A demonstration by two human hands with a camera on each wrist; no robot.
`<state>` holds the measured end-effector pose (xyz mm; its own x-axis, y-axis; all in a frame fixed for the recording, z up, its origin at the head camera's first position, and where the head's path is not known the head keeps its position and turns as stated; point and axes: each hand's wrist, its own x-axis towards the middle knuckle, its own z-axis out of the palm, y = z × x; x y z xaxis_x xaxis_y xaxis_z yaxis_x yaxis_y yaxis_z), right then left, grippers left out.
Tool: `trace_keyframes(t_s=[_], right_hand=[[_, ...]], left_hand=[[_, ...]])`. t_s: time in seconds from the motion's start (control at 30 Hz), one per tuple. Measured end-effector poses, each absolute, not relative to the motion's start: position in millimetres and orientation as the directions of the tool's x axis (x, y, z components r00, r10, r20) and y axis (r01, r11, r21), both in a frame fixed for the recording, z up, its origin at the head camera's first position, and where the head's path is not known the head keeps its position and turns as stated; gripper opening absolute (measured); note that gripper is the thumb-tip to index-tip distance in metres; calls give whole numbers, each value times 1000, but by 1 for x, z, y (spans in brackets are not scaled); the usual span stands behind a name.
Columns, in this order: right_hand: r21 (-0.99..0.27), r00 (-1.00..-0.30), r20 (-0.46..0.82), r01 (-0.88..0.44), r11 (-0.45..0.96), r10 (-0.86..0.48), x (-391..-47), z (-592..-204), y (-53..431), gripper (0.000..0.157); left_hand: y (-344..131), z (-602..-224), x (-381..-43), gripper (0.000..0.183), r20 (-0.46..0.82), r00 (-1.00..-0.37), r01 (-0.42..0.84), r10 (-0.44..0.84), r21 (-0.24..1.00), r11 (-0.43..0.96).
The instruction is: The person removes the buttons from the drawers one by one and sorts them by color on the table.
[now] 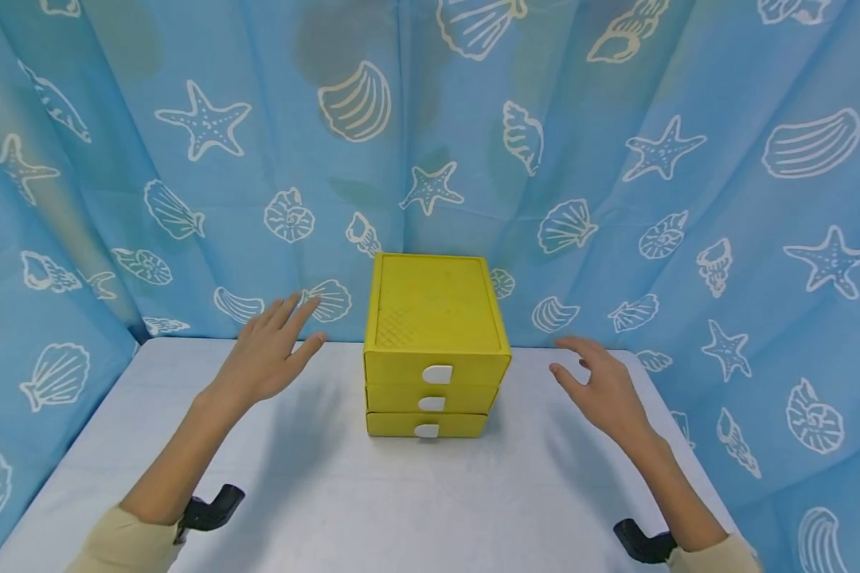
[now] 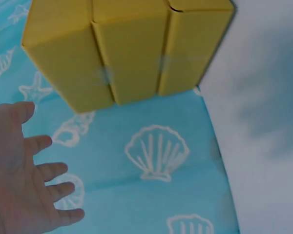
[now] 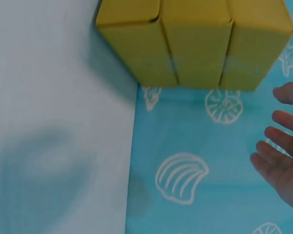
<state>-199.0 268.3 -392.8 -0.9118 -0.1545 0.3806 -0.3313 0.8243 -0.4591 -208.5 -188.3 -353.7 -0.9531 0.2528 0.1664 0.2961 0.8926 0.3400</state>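
Observation:
A yellow box of three stacked drawers (image 1: 437,306) stands at the back middle of the white table, its drawers closed. Each drawer front carries a white tab (image 1: 437,374). To the box's left, my left hand (image 1: 268,354) hovers above the table with fingers spread, touching nothing. My right hand (image 1: 605,390) is held on the other side, apart from the box, its fingers loosely bent and holding nothing. Both wrist views show a side of the drawer box (image 2: 132,58) beyond the spread fingers.
A blue curtain (image 1: 258,143) printed with white shells and starfish hangs behind the table and along its sides. The white table (image 1: 416,509) bears shadows of both arms. A black wrist mount (image 1: 215,509) sits on the left forearm, another mount (image 1: 645,543) on the right.

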Motion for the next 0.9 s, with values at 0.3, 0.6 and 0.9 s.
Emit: trace_keyframes(t_s=[0.3,0.6,0.9], right_hand=[[-660,-881,468,-396,638,-63,-179,-388,249,31],[-770,-896,442,-402,496,-40,-163,-387,228,27],[-819,-918,391,-380,430,-67,-155,-386,207,28]], left_hand=[[-163,-341,-211,63,194,-929,367,317,344,865],[-147,-331,-221,63,146,-922,387,359,334,859],[-129,-321,-234,65,80,-925,378,373,310,872]])
